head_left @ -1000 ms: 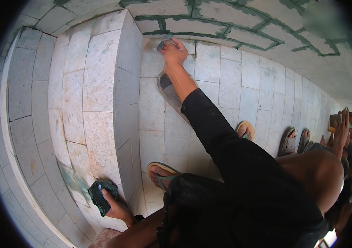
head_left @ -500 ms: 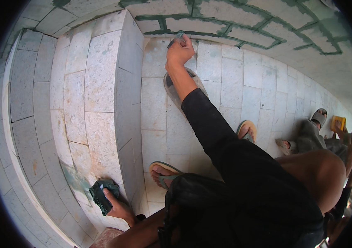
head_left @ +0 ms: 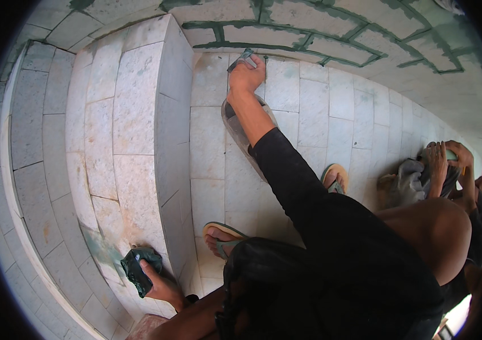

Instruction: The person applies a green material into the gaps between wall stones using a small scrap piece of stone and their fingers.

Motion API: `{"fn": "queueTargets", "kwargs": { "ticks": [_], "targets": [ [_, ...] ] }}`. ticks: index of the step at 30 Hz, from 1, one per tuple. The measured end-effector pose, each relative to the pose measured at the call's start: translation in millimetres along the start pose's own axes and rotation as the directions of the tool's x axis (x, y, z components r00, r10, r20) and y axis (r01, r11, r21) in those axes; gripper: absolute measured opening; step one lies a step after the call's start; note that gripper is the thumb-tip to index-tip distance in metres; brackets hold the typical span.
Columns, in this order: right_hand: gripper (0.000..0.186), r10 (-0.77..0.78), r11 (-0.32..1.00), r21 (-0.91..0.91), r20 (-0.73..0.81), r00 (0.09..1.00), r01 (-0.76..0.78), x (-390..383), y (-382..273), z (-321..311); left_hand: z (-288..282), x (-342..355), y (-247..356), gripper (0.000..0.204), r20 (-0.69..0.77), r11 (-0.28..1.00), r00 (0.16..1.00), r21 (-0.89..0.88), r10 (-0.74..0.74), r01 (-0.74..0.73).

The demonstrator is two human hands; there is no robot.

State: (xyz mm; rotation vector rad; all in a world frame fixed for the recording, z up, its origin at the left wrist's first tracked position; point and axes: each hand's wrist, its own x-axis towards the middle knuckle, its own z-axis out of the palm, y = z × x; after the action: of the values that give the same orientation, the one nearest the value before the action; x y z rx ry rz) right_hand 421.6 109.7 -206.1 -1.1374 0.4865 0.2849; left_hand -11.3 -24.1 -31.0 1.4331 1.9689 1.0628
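My right hand (head_left: 245, 76) grips a small flat tool (head_left: 241, 59) smeared with green paste, at the base of the upper wall (head_left: 212, 37), whose joints are lined with green. Beneath my right forearm lies a long grey object with a rounded end (head_left: 232, 122), mostly hidden. At the lower left, my left hand (head_left: 162, 286) is closed on a dark green, crumpled pouch (head_left: 137, 272) over the tiled step (head_left: 136, 209), beside a green smear.
My sandalled feet (head_left: 218, 238) rest on pale floor tiles (head_left: 207, 147); the other foot (head_left: 335, 178) is farther right. A raised tiled ledge with an edge strip (head_left: 8, 147) curves along the left. Co-workers' hands (head_left: 438, 164) and legs crowd the right side.
My right hand has moved a little rightward along the wall's base since a second ago. My left hand stays put. At the right, co-workers' hands and legs have shifted.
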Motion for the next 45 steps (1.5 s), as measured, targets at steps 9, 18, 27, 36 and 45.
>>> {"fn": "queueTargets", "kwargs": {
  "ticks": [9, 18, 27, 36, 45],
  "targets": [
    [0.047, -0.05, 0.998, 0.018, -0.113, 0.992, 0.053, 25.2, -15.2, 8.6, 4.7, 2.6, -3.0, 0.058, -0.019, 1.0, 1.0, -0.01, 0.01, -0.01],
    [0.044, -0.029, 0.997, -0.068, 0.107, 0.994, 0.037, 34.1, 6.1, -9.3, 1.2, 2.3, 3.5, 0.055, 0.032, 0.999, 0.999, 0.024, 0.024, -0.025],
    [0.035, -0.083, 0.994, -0.064, 0.01, 0.996, 0.084, 16.3, -9.8, 3.1, 6.0, -1.5, 9.1, 0.055, 0.015, 1.0, 1.0, 0.014, 0.014, -0.014],
    [0.037, 0.006, 0.983, -0.179, 0.183, 0.983, 0.027, -1.0, 15.0, 30.7, 9.5, 1.0, 0.0, 0.053, -0.01, 0.993, 0.999, -0.108, 0.035, -0.036],
    [0.038, 0.153, 0.977, 0.155, -0.032, 0.988, -0.146, 39.8, -11.6, -15.3, 11.1, -2.6, 13.1, 0.055, 0.001, 0.999, 1.0, -0.04, 0.014, -0.014]
  ]
}}
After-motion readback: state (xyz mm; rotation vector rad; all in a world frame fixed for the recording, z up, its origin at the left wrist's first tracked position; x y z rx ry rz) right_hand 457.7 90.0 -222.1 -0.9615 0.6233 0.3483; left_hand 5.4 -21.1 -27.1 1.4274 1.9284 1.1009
